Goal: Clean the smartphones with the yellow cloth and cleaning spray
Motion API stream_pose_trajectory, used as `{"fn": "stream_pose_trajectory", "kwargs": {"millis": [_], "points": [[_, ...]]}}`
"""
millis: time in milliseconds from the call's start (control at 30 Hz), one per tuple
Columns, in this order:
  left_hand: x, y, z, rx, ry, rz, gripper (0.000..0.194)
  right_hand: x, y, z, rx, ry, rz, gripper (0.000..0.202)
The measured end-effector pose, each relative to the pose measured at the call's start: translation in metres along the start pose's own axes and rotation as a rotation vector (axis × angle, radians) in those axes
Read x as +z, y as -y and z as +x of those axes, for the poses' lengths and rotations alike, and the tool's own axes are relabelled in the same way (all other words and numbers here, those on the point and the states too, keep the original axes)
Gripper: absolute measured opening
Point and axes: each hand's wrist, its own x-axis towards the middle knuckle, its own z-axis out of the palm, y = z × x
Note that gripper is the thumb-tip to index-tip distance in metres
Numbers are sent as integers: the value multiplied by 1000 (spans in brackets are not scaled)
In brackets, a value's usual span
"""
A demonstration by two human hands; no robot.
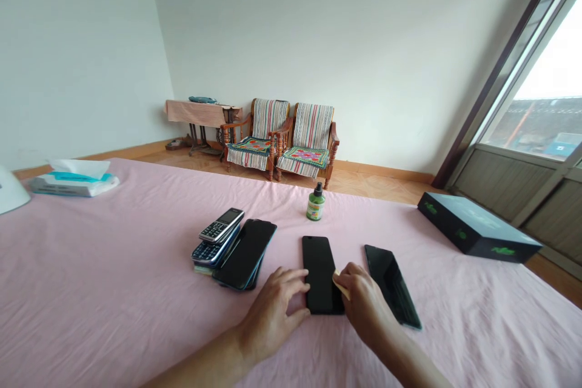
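A black smartphone [319, 279] lies flat, screen up, on the pink cloth in front of me. My left hand [275, 306] is at its left edge, fingers apart, with the fingertips and thumb touching the side. A small pale yellow cloth [341, 286] is pinched in my right hand [361, 297], which presses it against the phone's right edge; most of the cloth is hidden by the fingers. Just right of that hand lies a second dark smartphone [394, 286], apart from the first.
Left of my hands are stacked keypad phones [222, 225] and piled smartphones [245, 254]. A green spray bottle [315, 203] stands beyond the middle phone. A black box [477, 230] sits at the right, a tissue pack [75, 182] at the far left. Two chairs [309, 139] stand by the wall.
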Motion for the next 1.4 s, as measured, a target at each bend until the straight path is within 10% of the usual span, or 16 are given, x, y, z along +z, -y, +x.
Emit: {"fn": "stream_pose_trajectory", "kwargs": {"millis": [533, 1400], "points": [[2, 9, 2, 31, -13, -34, 32, 18, 7, -42, -472, -109, 196, 27], [0, 12, 2, 102, 1, -3, 38, 8, 18, -40, -473, -17, 118, 18]]}}
